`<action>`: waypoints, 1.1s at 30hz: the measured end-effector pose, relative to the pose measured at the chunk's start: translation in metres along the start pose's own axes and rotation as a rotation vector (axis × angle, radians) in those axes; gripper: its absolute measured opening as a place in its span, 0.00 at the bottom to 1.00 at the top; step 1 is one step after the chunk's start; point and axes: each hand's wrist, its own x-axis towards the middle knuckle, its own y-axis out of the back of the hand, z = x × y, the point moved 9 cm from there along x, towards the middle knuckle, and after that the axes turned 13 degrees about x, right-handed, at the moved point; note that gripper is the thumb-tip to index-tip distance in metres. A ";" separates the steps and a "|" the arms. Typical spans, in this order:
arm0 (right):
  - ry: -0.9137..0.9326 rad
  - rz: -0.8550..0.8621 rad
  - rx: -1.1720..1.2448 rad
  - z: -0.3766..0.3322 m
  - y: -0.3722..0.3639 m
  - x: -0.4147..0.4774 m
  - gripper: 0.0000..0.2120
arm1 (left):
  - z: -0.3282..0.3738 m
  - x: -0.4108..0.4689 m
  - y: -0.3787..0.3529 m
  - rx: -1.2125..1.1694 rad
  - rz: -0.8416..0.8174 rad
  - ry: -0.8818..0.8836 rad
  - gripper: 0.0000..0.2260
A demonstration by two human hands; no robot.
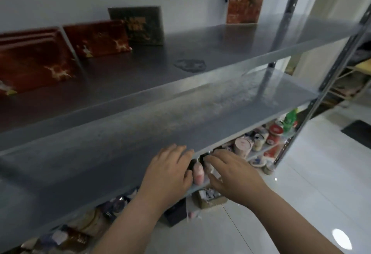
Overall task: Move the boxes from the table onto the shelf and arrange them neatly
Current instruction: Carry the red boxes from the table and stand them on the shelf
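Several flat boxes stand on the upper shelf board (200, 43): a large red box (34, 61) at far left, a smaller red box (96, 38) beside it, a dark green box (140, 26) behind that, and an orange-red box (245, 4) leaning on the wall at the right. No table is in view. My left hand (168, 171) lies with relaxed fingers on the front edge of the bare middle shelf board (120, 133). My right hand (234, 175) hovers just off that edge, fingers extended. Neither hand holds anything.
Jars and bottles (259, 141) crowd the lower shelf under the hands. A small open carton (210, 197) and a dark box (176, 213) sit low down beneath. The metal shelf post (321, 93) rises at right. White tiled floor (301, 183) spreads right, with a black mat (359, 133).
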 end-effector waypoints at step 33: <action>-1.637 0.359 -0.022 0.180 0.059 -0.453 0.19 | 0.484 0.058 -0.135 -0.165 -0.250 -1.432 0.24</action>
